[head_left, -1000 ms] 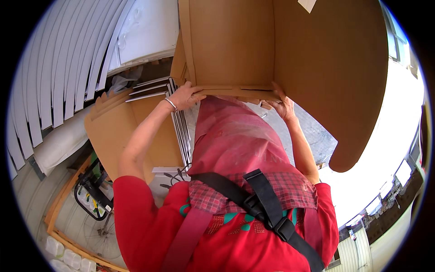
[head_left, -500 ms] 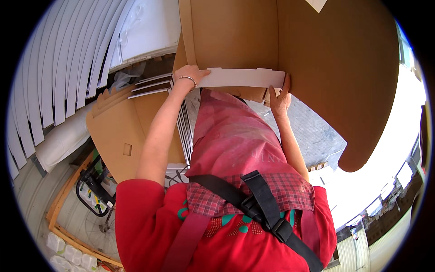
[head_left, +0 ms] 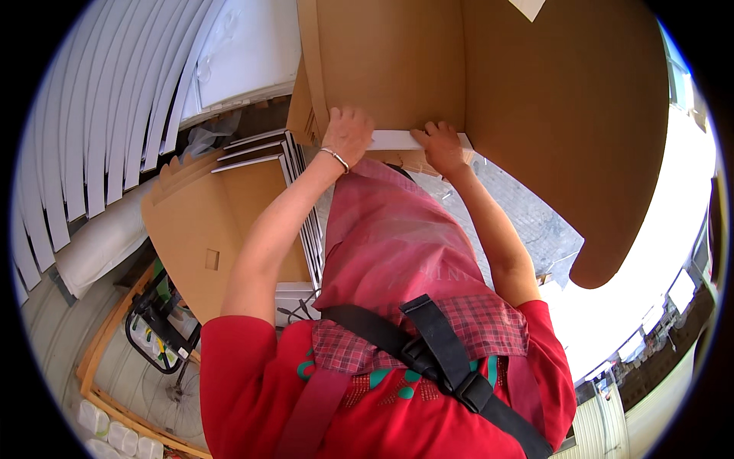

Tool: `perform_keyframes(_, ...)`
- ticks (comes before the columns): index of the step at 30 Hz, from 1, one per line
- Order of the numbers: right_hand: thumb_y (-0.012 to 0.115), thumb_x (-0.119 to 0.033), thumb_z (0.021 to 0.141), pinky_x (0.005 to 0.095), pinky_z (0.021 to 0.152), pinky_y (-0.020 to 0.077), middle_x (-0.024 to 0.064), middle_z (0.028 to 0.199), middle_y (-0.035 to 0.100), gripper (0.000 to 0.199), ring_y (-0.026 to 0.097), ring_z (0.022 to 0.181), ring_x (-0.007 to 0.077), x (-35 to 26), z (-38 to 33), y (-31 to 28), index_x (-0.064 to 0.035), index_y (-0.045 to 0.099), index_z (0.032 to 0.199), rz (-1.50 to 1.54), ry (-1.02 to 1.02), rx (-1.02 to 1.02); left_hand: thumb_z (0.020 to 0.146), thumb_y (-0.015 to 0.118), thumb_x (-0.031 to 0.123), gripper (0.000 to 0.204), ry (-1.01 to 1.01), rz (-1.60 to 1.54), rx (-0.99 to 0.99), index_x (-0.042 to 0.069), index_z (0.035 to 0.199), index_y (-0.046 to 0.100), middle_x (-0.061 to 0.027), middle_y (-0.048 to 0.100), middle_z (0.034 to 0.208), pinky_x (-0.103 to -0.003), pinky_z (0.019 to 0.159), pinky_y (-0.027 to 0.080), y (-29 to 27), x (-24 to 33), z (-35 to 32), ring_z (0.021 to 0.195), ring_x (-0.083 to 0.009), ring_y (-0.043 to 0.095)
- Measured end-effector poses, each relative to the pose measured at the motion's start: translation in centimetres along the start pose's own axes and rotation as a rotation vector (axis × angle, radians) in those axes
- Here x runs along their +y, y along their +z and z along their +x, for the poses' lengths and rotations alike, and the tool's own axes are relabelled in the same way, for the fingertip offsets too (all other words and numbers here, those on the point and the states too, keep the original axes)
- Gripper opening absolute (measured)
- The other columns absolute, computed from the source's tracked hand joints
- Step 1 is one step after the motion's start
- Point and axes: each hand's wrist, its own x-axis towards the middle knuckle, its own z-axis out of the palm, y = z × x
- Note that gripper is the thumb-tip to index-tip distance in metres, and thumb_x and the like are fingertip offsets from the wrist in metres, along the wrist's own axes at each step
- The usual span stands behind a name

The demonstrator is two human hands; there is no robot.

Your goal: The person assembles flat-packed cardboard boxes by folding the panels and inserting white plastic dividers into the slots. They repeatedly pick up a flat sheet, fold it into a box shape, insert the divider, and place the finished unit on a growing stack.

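A large open cardboard box, brown inside, stands in front of me, with its back panel (head_left: 390,61) upright and a wide side panel (head_left: 566,115) spreading to the right. Along its near edge runs a narrow white flap (head_left: 394,141). My left hand (head_left: 349,138), with a bracelet at the wrist, curls its fingers over the flap's left end. Farther right, my right hand (head_left: 443,147) bends its fingers over the same flap near its right corner. Both thumbs are partly hidden, and the hands partly cover the flap.
Several folded cardboard pieces with white edges (head_left: 260,191) stand beside my left arm. Long white-edged sheets (head_left: 115,99) are stacked at the far left, above a white roll (head_left: 107,245). Lower left are a wooden frame (head_left: 103,336) and a black-framed item (head_left: 157,329).
Both hands have moved inward along the flap, the left to the right and the right to the left. The flap has turned over and shows a narrower white face.
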Motion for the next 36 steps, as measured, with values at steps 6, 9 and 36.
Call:
perform_keyframes(6, 0.061, -0.002, 0.074, 0.0407, 0.085, 0.0468, 0.0047, 0.1, 0.06, 0.044, 0.056, 0.098, 0.0275, 0.8, 1.4, -0.4, -0.0227, 0.071, 0.112, 0.126, -0.016, -0.15, 0.082, 0.065, 0.018, 0.02, 0.041, -0.234, 0.133, 0.006, 0.099, 0.067, -0.0102, 0.06, 0.096, -0.042, 0.084, 0.048, 7.6, 2.6, -1.2, 0.098, -0.0299, 0.057)
perform_keyframes(9, 0.06, -0.003, 0.074, 0.0422, 0.087, 0.0495, 0.0061, 0.103, 0.062, 0.044, 0.058, 0.1, 0.0296, 1.3, 2.6, -0.4, -0.0243, 0.072, 0.111, 0.207, 0.039, -0.283, 0.082, 0.059, 0.014, 0.02, -0.046, -0.358, -0.052, 0.006, 0.097, 0.069, -0.0128, 0.064, 0.097, -0.042, 0.081, 0.051, 6.8, 2.0, 0.2, 0.098, -0.0313, 0.061)
perform_keyframes(36, 0.059, -0.007, 0.077, 0.0477, 0.09, 0.0472, 0.0127, 0.111, 0.061, 0.034, 0.057, 0.107, 0.0355, 3.2, 2.7, -1.3, -0.0169, 0.074, 0.106, 0.093, 0.123, -0.619, 0.081, 0.066, 0.024, 0.038, 0.083, -0.444, -0.806, 0.011, 0.116, 0.069, -0.019, 0.064, 0.122, -0.048, 0.098, 0.048, 2.2, 3.1, 6.8, 0.118, -0.0356, 0.059)
